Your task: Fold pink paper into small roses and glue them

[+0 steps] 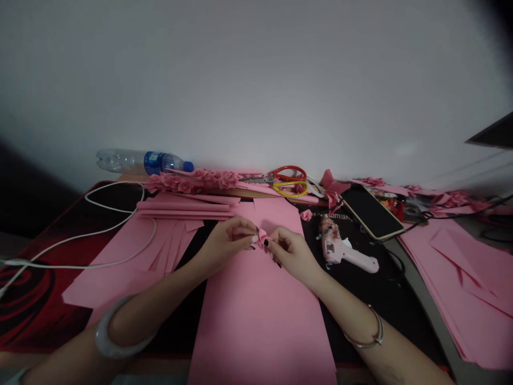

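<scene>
A small pink paper flower (pixel 262 236) is pinched between the fingertips of both hands, just above a large pink paper sheet (pixel 264 321). My left hand (pixel 233 238) grips its left side with thumb and forefinger. On the other side, my right hand (pixel 289 247) holds it the same way, the remaining fingers curled in. Another little paper flower (pixel 306 215) lies to the right, beyond the right hand. Close by is a pale pink glue gun (pixel 347 251) with a stained front end.
Scissors with red and yellow handles (pixel 290 182) rest among paper flowers (pixel 208 179) along the wall. Rolled paper tubes (pixel 184 209), a plastic bottle (pixel 154 161) and a white cable (pixel 80 266) are at left. A phone (pixel 372 211) and stacked pink sheets (pixel 476 299) are at right.
</scene>
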### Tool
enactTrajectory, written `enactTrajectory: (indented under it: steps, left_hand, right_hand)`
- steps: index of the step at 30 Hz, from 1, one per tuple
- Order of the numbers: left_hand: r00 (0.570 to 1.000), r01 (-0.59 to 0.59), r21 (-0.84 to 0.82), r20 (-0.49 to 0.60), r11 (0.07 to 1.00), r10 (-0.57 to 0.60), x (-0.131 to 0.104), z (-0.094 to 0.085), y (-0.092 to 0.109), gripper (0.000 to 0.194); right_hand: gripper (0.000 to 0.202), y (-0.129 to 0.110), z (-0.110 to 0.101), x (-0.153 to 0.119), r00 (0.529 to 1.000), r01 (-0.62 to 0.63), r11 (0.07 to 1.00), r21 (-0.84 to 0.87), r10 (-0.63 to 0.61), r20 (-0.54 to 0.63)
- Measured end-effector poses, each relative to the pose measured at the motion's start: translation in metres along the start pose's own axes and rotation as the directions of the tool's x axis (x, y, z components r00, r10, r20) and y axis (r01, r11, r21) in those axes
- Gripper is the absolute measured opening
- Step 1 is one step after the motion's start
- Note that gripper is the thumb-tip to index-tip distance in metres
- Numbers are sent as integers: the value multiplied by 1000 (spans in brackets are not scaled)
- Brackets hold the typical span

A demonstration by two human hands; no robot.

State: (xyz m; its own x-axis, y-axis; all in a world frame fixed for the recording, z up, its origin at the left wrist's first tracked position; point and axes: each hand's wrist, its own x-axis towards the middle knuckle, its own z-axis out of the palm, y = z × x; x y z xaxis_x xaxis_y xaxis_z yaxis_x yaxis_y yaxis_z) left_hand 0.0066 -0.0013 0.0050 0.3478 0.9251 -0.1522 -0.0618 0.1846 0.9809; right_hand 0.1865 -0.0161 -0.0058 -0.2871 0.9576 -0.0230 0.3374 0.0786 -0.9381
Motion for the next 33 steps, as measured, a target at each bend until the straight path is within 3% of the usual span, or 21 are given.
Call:
enactTrajectory:
  steps: [5, 9, 18, 27, 33]
  left_hand:
    - [999, 11, 22, -36, 1000, -10, 2, -2, -4, 26]
    - [997, -44, 88, -62, 995, 49, 0, -1, -3, 22]
    - [981, -188, 362, 24, 913, 192, -3, 0, -9, 15]
    - [951, -296, 462, 66, 836, 301, -3, 0, -12, 14]
    - [961, -274, 344, 76, 898, 264, 1, -1, -17, 14]
  right_hand:
    - [19, 4, 0, -1, 998, 68, 996, -59, -68, 3]
    - [18, 2, 0, -2, 993, 121, 983, -140, -121, 6]
    - [18, -1, 7, -7, 955, 239, 876, -419, -290, -60]
    - [17, -2, 10, -8, 967, 180, 894, -409, -237, -93]
    - [18, 0, 6, -5, 984, 107, 945, -309, -145, -101]
